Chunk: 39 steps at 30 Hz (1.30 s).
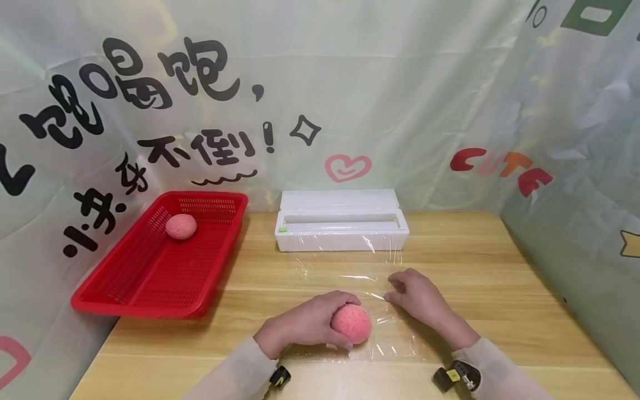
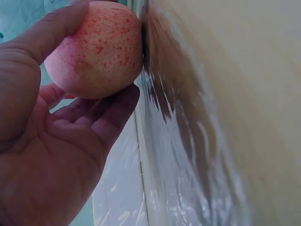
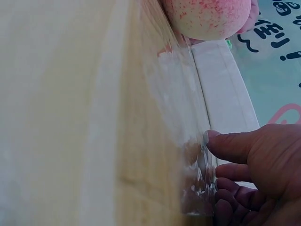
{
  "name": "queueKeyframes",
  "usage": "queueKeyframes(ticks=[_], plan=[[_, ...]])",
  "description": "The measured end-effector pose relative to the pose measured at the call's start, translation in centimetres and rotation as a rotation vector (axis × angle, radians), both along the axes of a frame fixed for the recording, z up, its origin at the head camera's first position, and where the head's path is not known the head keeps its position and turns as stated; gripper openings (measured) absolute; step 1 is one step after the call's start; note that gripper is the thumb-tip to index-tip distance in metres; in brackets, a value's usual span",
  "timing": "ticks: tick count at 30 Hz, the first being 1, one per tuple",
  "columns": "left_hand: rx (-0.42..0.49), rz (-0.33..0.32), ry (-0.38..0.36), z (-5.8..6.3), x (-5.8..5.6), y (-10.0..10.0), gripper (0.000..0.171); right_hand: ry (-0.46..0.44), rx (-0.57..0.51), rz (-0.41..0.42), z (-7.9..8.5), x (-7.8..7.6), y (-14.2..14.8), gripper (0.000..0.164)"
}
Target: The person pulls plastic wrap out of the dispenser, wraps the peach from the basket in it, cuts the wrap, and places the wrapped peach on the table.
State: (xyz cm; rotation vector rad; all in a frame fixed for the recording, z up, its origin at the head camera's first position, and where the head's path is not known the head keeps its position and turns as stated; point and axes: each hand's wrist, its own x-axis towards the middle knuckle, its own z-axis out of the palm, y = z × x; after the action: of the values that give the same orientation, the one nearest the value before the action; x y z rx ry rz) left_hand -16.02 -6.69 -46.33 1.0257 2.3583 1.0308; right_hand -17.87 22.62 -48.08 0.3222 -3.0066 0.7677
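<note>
In the head view my left hand [image 1: 311,321] grips a pink speckled peach [image 1: 353,324] with thumb and fingers around its sides. The peach sits on a sheet of clear cling film [image 1: 382,336] spread over the wooden table. In the left wrist view the peach [image 2: 101,52] meets the shiny film [image 2: 183,155] at its side. My right hand [image 1: 422,295] is at the film's right side, thumb and index finger apart. Seen from the right wrist, the thumb tip [image 3: 214,136] touches the wrinkled film edge [image 3: 195,174], with the other fingers loosely bent beside it.
A white cling film dispenser box [image 1: 342,240] with its lid raised stands at the back, film running out of its front. At left, a red plastic basket [image 1: 210,278] contains another peach [image 1: 181,226]. A printed cloth [image 1: 400,100] encloses the table [image 1: 480,266].
</note>
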Motion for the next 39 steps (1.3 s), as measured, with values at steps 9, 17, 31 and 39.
queueKeyframes(ticks=[9, 17, 31, 39], plan=[[0.013, -0.030, -0.066, -0.2, 0.1, 0.0, 0.069, 0.008, -0.007, -0.002, 0.2, 0.3, 0.0, 0.045], [-0.101, 0.059, 0.123, 0.0, 1.3, -1.8, 0.089, 0.072, -0.034, 0.014, 0.4, 1.3, 0.4, 0.046], [-0.299, -0.023, 0.329, 0.5, 4.2, -6.6, 0.024, 0.195, -0.111, 0.522, 0.4, 8.9, 0.8, 0.016], [-0.314, -0.013, 0.406, 0.1, 4.6, -5.8, 0.016, 0.371, 0.016, 0.575, -1.0, 9.5, -0.4, 0.020]])
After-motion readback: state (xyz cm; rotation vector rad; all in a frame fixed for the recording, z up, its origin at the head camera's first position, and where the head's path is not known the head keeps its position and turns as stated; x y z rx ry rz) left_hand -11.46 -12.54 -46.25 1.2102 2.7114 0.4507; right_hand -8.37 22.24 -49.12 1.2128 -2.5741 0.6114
